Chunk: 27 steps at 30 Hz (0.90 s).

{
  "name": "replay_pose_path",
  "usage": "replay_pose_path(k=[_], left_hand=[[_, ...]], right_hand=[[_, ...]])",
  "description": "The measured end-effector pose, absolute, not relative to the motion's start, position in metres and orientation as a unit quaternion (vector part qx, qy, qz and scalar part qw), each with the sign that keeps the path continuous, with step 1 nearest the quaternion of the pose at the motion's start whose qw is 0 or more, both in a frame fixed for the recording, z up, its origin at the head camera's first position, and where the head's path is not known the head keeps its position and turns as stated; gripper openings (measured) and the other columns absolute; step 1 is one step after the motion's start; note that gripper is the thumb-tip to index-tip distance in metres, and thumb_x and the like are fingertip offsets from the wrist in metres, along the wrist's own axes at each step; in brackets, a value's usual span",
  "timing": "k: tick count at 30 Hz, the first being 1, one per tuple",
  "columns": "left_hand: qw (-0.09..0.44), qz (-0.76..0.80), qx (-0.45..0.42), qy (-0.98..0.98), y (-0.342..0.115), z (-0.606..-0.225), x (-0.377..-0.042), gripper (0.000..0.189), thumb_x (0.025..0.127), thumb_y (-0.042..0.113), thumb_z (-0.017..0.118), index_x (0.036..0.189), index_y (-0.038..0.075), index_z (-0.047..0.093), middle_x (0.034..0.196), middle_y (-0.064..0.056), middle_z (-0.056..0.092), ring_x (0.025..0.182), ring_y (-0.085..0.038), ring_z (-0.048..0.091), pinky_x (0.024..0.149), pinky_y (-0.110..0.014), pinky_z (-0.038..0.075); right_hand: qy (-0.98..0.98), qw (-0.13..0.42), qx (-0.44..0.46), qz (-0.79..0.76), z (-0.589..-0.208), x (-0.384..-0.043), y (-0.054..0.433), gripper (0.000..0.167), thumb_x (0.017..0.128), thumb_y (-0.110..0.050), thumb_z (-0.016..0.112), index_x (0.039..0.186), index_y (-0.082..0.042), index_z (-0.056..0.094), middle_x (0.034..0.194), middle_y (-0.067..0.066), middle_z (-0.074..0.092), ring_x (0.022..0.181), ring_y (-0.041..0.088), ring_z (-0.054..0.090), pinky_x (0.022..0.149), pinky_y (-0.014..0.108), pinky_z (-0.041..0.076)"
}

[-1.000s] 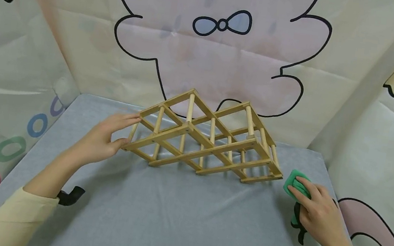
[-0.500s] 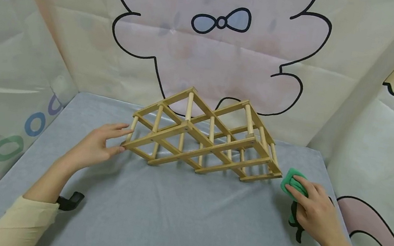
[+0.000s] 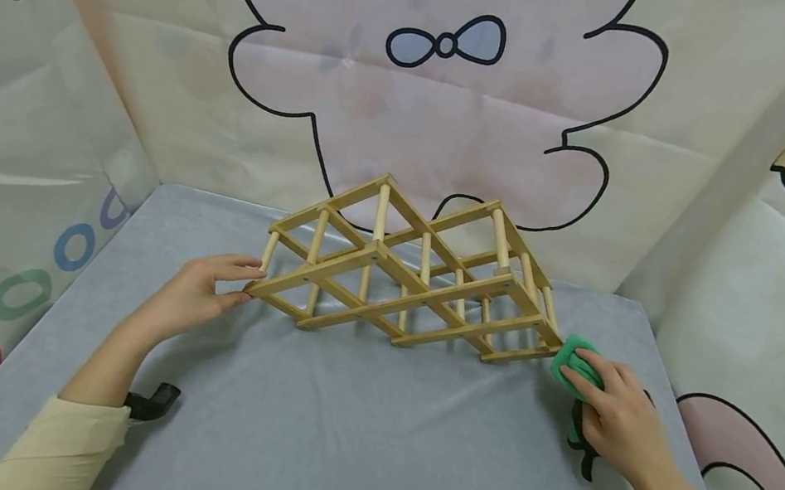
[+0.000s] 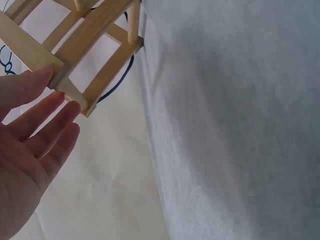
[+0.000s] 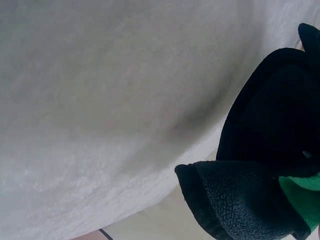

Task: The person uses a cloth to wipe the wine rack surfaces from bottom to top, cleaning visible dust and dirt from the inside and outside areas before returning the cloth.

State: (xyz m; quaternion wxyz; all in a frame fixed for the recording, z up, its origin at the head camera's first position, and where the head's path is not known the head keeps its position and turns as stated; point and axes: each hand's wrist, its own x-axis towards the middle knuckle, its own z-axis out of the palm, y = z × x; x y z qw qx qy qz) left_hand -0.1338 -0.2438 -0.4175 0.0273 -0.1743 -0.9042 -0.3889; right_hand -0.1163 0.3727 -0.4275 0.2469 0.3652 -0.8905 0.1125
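A folding wooden lattice rack (image 3: 370, 252), with crossed slats joined by round dowels, stands spread out on the table. My left hand (image 3: 193, 296) pinches its left end; in the left wrist view, thumb and fingertips (image 4: 72, 107) lie on either side of the slat corner (image 4: 59, 75). At the rack's right end, my right hand (image 3: 627, 420) grips a bunched green cloth (image 3: 577, 366). The cloth meets the rack's lower right corner, though whether it presses there I cannot tell. The right wrist view shows hanging dark cloth folds (image 5: 235, 192) and a green patch; the fingers are mostly hidden.
A blue-grey cover (image 3: 350, 440) lies over the table, which ends at a printed backdrop (image 3: 434, 109) right behind the rack. Printed side sheets (image 3: 12, 166) rise at left and right. Black straps (image 3: 152, 402) stick out near both wrists.
My left hand has shifted from the rack's upper left corner down to its lower left end. My right hand has brought the green cloth leftward to the rack's right corner. The rack stays put.
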Motion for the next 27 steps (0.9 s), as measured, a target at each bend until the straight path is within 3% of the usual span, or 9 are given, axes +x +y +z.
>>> replay_pose_path(k=[15, 27], left_hand=[[0.078, -0.396, -0.200, -0.893, -0.234, -0.423, -0.133, 0.035, 0.085, -0.016, 0.078, 0.117, -0.002, 0.078, 0.133, -0.023, 0.068, 0.124, -0.046, 0.064, 0.097, -0.056, 0.055], [0.066, -0.405, -0.193, -0.891, -0.235, -0.422, -0.132, 0.033, 0.086, -0.017, 0.075, 0.115, -0.001, 0.079, 0.134, -0.021, 0.068, 0.125, -0.044, 0.064, 0.097, -0.054, 0.056]], right_hand=[[-0.896, 0.232, 0.370, 0.080, -0.435, -0.120, 0.356, 0.049, 0.070, 0.011, 0.064, 0.116, 0.000, 0.076, 0.127, 0.026, 0.062, 0.094, 0.048, 0.060, 0.071, 0.060, 0.056], [-0.903, 0.226, 0.357, 0.078, -0.442, -0.117, 0.343, 0.050, 0.070, 0.013, 0.064, 0.118, 0.004, 0.075, 0.126, 0.027, 0.061, 0.095, 0.049, 0.060, 0.072, 0.059, 0.056]])
